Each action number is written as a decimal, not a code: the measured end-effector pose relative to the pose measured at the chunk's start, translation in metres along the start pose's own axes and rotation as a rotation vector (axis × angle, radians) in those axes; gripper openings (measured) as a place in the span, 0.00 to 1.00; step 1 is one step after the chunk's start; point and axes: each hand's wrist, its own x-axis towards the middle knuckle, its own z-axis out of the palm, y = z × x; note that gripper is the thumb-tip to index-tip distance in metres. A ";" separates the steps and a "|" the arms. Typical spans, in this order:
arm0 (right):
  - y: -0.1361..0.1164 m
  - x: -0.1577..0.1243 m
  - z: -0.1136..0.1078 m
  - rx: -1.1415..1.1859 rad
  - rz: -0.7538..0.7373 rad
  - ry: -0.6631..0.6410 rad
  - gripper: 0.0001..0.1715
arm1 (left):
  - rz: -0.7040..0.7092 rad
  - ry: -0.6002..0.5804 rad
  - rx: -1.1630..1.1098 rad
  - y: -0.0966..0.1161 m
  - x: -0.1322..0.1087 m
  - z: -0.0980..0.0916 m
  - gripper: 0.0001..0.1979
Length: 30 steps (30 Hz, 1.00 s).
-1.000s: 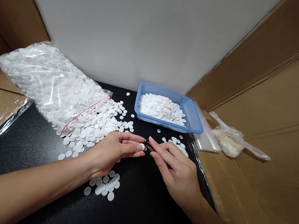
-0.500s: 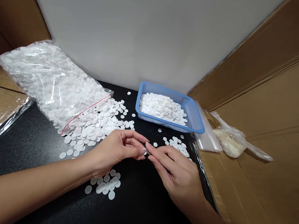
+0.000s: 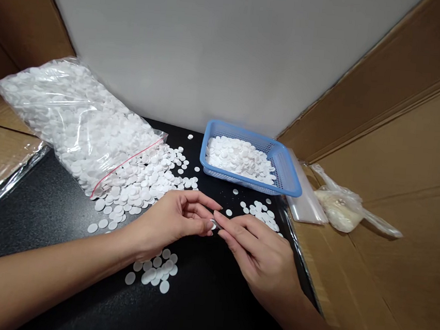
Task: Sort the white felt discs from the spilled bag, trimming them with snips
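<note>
My left hand [image 3: 186, 218] pinches a small white disc [image 3: 213, 226] between thumb and fingers, above the black tabletop. My right hand [image 3: 258, 246] meets it from the right, its fingertips closed on a thin grey sliver [image 3: 218, 225] whose tip touches or lies over the disc. Most of that sliver is hidden by fingers. Below my left wrist lies a small group of white discs [image 3: 162, 272]. Just behind my right hand is another loose group of discs [image 3: 258, 213].
A large clear zip bag [image 3: 80, 120] of white discs spills across the left of the black table [image 3: 24, 219]. A blue basket [image 3: 290, 179] holds more discs. Flat plastic bags [image 3: 307, 202] and a tied bag of pale material [image 3: 340, 210] lie right, beside cardboard walls [image 3: 408, 152].
The fingers of my left hand have shifted very slightly, and a little more of the disc shows. Everything else looks unmoved.
</note>
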 end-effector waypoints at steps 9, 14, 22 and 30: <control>0.000 -0.001 -0.002 -0.001 -0.003 -0.012 0.20 | -0.018 -0.022 0.038 0.005 -0.002 0.002 0.12; -0.001 0.000 -0.003 -0.013 -0.009 -0.017 0.21 | -0.021 -0.037 0.043 0.005 -0.003 0.001 0.11; 0.008 0.000 -0.001 -0.056 0.094 -0.003 0.18 | -0.006 -0.035 0.057 0.006 -0.002 0.000 0.15; 0.075 -0.009 0.022 -0.399 0.316 -0.081 0.19 | 0.192 0.054 0.496 0.015 -0.006 -0.011 0.04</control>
